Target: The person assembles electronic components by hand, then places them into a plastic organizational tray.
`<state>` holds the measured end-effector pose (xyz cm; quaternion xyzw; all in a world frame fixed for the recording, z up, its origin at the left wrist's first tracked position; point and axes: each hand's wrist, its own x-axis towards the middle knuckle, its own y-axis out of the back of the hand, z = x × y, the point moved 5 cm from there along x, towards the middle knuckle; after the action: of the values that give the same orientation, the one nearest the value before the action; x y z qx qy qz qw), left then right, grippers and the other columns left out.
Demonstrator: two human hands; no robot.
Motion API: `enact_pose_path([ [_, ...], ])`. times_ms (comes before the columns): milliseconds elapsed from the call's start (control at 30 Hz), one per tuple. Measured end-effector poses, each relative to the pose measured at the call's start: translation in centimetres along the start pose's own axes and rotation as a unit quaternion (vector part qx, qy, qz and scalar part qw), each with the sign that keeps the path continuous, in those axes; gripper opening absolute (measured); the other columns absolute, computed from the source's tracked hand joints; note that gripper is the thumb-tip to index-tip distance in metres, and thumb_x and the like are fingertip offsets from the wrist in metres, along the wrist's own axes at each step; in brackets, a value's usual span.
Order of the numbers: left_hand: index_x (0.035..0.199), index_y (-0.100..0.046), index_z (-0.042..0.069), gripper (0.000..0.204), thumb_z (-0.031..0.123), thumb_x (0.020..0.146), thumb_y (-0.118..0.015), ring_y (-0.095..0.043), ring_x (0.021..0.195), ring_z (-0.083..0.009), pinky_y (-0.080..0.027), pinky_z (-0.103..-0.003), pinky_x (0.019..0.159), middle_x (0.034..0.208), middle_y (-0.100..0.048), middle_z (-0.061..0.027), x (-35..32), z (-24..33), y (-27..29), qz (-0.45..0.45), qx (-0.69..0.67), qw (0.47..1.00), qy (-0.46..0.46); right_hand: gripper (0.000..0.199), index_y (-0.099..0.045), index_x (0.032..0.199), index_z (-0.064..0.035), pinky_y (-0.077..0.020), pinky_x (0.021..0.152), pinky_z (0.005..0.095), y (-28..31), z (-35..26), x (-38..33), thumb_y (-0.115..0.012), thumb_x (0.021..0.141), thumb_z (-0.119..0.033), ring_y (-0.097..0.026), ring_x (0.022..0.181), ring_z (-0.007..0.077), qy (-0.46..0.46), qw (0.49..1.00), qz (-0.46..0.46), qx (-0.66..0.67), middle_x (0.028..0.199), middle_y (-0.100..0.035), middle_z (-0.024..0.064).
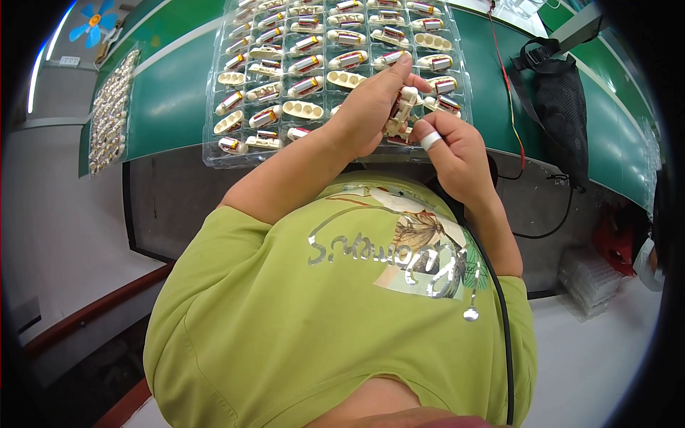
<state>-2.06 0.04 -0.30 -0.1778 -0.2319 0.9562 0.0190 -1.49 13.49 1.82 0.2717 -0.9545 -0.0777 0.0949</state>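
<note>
My left hand (365, 107) is closed around a small cream plastic casing (405, 98), held above the near right part of a clear plastic tray (210, 132). Beside it, my right hand (462, 153) has a white band round one finger. Its thumb and forefinger are pinched together close to the casing's lower end; what lies between them is too small to make out. Rows of similar oval cream casings (302, 110) fill the tray's compartments, many with a silver, red and yellow cylinder in them. My hands hide several compartments.
The tray lies on a green table (170, 107). A second filled tray (113, 107) is at the far left. A red cable (508, 85) and a black mesh bag (553, 100) lie to the right. Clear trays are stacked (589, 282) low at the right.
</note>
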Motion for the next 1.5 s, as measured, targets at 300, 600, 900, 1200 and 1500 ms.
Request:
enact_pose_path([
  [300, 0.104, -0.061, 0.005, 0.048, 0.046, 0.1, -0.037, -0.054, 0.069, -0.0097, -0.045, -0.025, 0.06, 0.082, -0.059, -0.0054, -0.1, -0.6, -0.6, -0.015, 0.076, 0.997, -0.02, 0.022, -0.062, 0.079, -0.0003, -0.0403, 0.055, 0.0353, 0.0, 0.4, 0.1, -0.059, 0.09, -0.019, -0.051, 0.056, 0.0233, -0.01, 0.993, 0.018, -0.113, 0.064, -0.056, 0.0129],
  [600, 0.108, -0.057, 0.001, 0.049, 0.046, 0.099, -0.04, -0.049, 0.097, -0.0296, -0.039, -0.038, 0.088, 0.099, -0.056, -0.0171, -1.4, 0.2, -2.9, -0.022, 0.49, 0.826, -0.277, 0.015, -0.064, 0.086, 0.0007, -0.047, 0.061, 0.0331, -0.2, 1.1, 0.0, -0.057, 0.086, -0.013, -0.059, 0.061, 0.0258, -0.014, 0.994, -0.021, -0.111, 0.073, -0.064, 0.0152],
  [900, 0.103, -0.063, 0.001, 0.028, 0.025, 0.088, -0.063, -0.058, 0.081, -0.0162, -0.048, -0.029, 0.073, 0.09, -0.06, -0.0086, -2.1, 3.9, 2.4, 0.04, 0.546, 0.784, -0.291, 0.01, -0.063, 0.084, 0.0012, -0.0419, 0.056, 0.0307, 2.3, -0.3, -1.0, -0.066, 0.084, -0.009, -0.053, 0.059, 0.0216, 0.102, 0.969, 0.107, -0.199, 0.067, -0.057, 0.0111],
  [1200, 0.08, -0.065, 0.004, 0.019, 0.017, 0.068, -0.071, -0.059, 0.079, -0.031, -0.048, -0.037, 0.072, 0.085, -0.061, -0.0118, -3.0, 3.8, 6.4, 0.092, 0.716, 0.646, -0.246, 0.017, -0.065, 0.088, 0.0041, -0.0439, 0.054, 0.0273, 2.7, -1.8, -1.5, -0.069, 0.073, 0.007, -0.056, 0.06, 0.0187, 0.259, 0.91, 0.142, -0.292, 0.072, -0.061, 0.0101],
  [1500, 0.095, -0.055, 0.003, 0.023, 0.005, 0.078, -0.071, -0.065, 0.076, -0.0158, -0.054, -0.028, 0.067, 0.097, -0.064, -0.0104, -2.3, 4.1, 7.5, 0.013, 0.125, 0.987, -0.098, 0.009, -0.065, 0.083, -0.0002, -0.0386, 0.053, 0.027, 3.1, -0.2, -1.4, -0.067, 0.084, -0.009, -0.049, 0.057, 0.0158, 0.128, 0.967, 0.127, -0.18, 0.066, -0.056, 0.0076],
])
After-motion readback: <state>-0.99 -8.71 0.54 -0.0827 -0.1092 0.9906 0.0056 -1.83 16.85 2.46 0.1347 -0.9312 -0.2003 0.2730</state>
